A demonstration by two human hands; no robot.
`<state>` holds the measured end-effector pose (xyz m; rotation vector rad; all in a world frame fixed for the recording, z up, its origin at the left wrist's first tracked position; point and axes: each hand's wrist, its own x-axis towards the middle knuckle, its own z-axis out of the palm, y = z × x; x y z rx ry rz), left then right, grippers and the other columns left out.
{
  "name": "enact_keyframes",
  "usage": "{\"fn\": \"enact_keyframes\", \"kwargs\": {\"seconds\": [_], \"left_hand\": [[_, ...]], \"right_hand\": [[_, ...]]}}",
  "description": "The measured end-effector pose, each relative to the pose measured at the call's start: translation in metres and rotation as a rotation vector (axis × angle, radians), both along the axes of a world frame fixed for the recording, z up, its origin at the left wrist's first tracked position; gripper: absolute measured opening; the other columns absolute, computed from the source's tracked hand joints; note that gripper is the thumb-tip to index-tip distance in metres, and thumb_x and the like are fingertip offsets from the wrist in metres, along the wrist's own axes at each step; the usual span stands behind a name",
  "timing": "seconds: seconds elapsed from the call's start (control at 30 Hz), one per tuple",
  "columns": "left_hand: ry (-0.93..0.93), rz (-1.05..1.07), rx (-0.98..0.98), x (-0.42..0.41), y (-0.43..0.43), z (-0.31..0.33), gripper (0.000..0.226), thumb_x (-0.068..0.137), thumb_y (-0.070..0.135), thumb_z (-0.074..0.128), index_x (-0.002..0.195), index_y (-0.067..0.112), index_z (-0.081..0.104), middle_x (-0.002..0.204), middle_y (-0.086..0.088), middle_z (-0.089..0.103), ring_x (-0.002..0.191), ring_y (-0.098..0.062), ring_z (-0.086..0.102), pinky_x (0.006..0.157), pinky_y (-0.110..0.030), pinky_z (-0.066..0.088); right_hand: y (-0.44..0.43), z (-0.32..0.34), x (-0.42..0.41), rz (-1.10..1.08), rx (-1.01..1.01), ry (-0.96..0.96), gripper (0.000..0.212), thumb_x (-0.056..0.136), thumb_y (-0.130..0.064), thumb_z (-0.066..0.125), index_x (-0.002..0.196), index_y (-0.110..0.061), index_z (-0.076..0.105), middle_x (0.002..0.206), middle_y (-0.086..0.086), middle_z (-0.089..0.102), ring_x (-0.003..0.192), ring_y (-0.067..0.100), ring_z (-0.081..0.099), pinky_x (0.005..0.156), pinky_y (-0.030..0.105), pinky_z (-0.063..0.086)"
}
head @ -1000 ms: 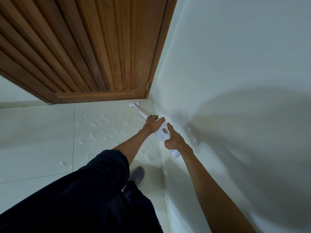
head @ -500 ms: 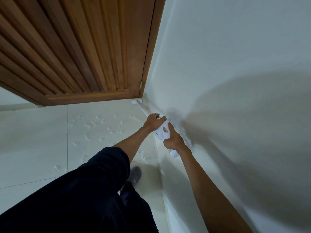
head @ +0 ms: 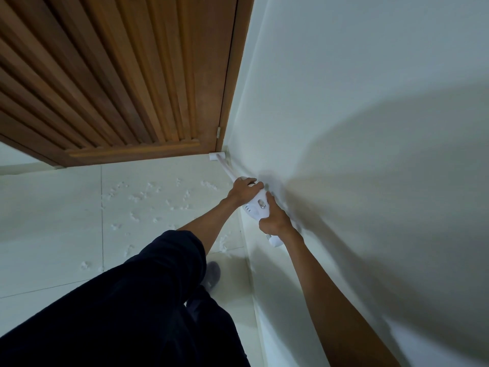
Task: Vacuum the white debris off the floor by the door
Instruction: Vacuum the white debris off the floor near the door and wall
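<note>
Head view, looking down into the corner, and plenty is covered up here. The white plastic handheld vacuum (head: 258, 209) is mostly buried under two hands; only a patch of its body with a round silver button and a few vent slits shows between them. Its slim white tube (head: 225, 168) runs up and away to a small flat white nozzle (head: 217, 156), tucked right where the ribbed brown wooden door (head: 119, 75) meets the pale painted wall (head: 357, 88). Whether that nozzle sits flat on the tile cannot be told. The door is cut off at the top and left of the picture.

The scattered white debris flecks (head: 143, 194) lie on the pale tiled floor (head: 50, 221) in front of the door, well left of the nozzle, faint against the tile and hard to pick out. More bits show close by the dark trouser leg (head: 132, 300), which hides much of the near floor. A grey slipper (head: 213, 273) peeks out past it.

Now the hands. The left hand (head: 244, 191) is curled over the front of the vacuum body, where the tube joins. The right hand (head: 274, 221) is wrapped tight round the rear handle, the thumb lying up along the body, the handle's end poking out beneath it, close against the wall.
</note>
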<state>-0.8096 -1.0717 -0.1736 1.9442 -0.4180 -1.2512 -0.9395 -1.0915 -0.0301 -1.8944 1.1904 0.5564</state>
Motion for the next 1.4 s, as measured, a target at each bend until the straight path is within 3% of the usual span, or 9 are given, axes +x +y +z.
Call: {"fn": "enact_keyframes", "kwargs": {"seconds": [0.13, 0.23, 0.37, 0.47, 0.7, 0.83, 0.97, 1.17, 1.4], "left_hand": [[0.016, 0.055, -0.029, 0.001, -0.001, 0.006, 0.057, 0.057, 0.062, 0.051, 0.092, 0.025, 0.075, 0.113, -0.001, 0.068, 0.102, -0.016, 0.063, 0.082, -0.026, 0.047], [0.031, 0.093, -0.035, 0.003, 0.004, 0.011, 0.062, 0.057, 0.063, 0.051, 0.098, 0.024, 0.076, 0.115, 0.002, 0.067, 0.104, -0.015, 0.062, 0.091, -0.031, 0.050], [0.032, 0.099, -0.035, 0.011, 0.017, 0.017, 0.058, 0.061, 0.059, 0.055, 0.100, 0.022, 0.076, 0.116, 0.001, 0.067, 0.104, -0.015, 0.063, 0.084, -0.027, 0.047], [0.035, 0.109, -0.042, 0.018, 0.027, 0.022, 0.055, 0.067, 0.053, 0.055, 0.104, 0.019, 0.075, 0.118, -0.001, 0.067, 0.106, -0.018, 0.063, 0.087, -0.029, 0.048], [0.016, 0.111, 0.004, 0.027, 0.047, 0.018, 0.066, 0.060, 0.067, 0.051, 0.108, 0.027, 0.071, 0.126, -0.004, 0.063, 0.108, -0.021, 0.062, 0.095, -0.035, 0.051], [0.008, 0.116, -0.020, 0.031, 0.059, 0.030, 0.042, 0.082, 0.048, 0.056, 0.110, 0.019, 0.070, 0.124, -0.006, 0.066, 0.107, -0.021, 0.061, 0.094, -0.033, 0.049], [0.012, 0.172, -0.027, 0.035, 0.073, 0.033, 0.047, 0.081, 0.048, 0.055, 0.113, 0.016, 0.069, 0.121, -0.008, 0.068, 0.108, -0.025, 0.063, 0.098, -0.039, 0.051], [0.013, 0.250, -0.021, 0.043, 0.094, 0.031, 0.019, 0.094, 0.035, 0.057, 0.105, 0.023, 0.067, 0.114, -0.002, 0.067, 0.110, -0.024, 0.062, 0.101, -0.039, 0.050], [0.016, 0.373, -0.006, 0.051, 0.129, 0.029, 0.028, 0.096, 0.031, 0.057, 0.116, 0.014, 0.067, 0.121, -0.007, 0.066, 0.113, -0.027, 0.060, 0.105, -0.042, 0.048]], "right_hand": [[-0.002, 0.003, 0.001, -0.003, 0.030, -0.002, 0.083, 0.083, 0.001, 0.055, 0.152, -0.027, 0.021, 0.137, 0.002, 0.049, 0.119, 0.027, 0.052, 0.092, 0.033, 0.045], [-0.002, 0.003, 0.005, -0.005, 0.067, -0.002, 0.089, 0.074, 0.000, 0.057, 0.150, -0.032, 0.023, 0.130, 0.001, 0.052, 0.115, 0.025, 0.054, 0.093, 0.038, 0.050], [0.003, -0.001, 0.012, 0.004, 0.110, 0.000, 0.096, 0.056, -0.010, 0.052, 0.146, -0.030, 0.027, 0.120, 0.002, 0.057, 0.108, 0.026, 0.058, 0.090, 0.043, 0.053], [0.010, -0.003, 0.018, 0.020, 0.130, 0.009, 0.097, 0.053, -0.014, 0.052, 0.145, -0.032, 0.026, 0.120, 0.002, 0.057, 0.108, 0.026, 0.058, 0.091, 0.044, 0.053], [0.023, 0.007, 0.029, 0.083, 0.129, -0.008, 0.097, 0.059, -0.012, 0.057, 0.150, -0.024, 0.024, 0.132, 0.005, 0.051, 0.119, 0.027, 0.052, 0.098, 0.041, 0.048], [0.032, 0.006, 0.037, 0.110, 0.127, -0.001, 0.095, 0.064, -0.013, 0.062, 0.151, -0.020, 0.024, 0.138, 0.008, 0.048, 0.122, 0.028, 0.050, 0.100, 0.041, 0.047], [0.038, 0.004, 0.042, 0.140, 0.131, 0.017, 0.089, 0.078, -0.005, 0.064, 0.153, -0.020, 0.020, 0.142, 0.010, 0.045, 0.127, 0.031, 0.047, 0.102, 0.039, 0.044], [0.048, -0.001, 0.050, 0.206, 0.135, 0.051, 0.094, 0.082, 0.000, 0.057, 0.156, -0.031, 0.008, 0.141, 0.004, 0.044, 0.125, 0.027, 0.047, 0.090, 0.032, 0.043], [0.070, -0.003, 0.068, 0.310, 0.131, 0.057, 0.088, 0.086, -0.006, 0.059, 0.156, -0.029, 0.011, 0.146, 0.006, 0.042, 0.125, 0.027, 0.048, 0.093, 0.033, 0.045]]}}
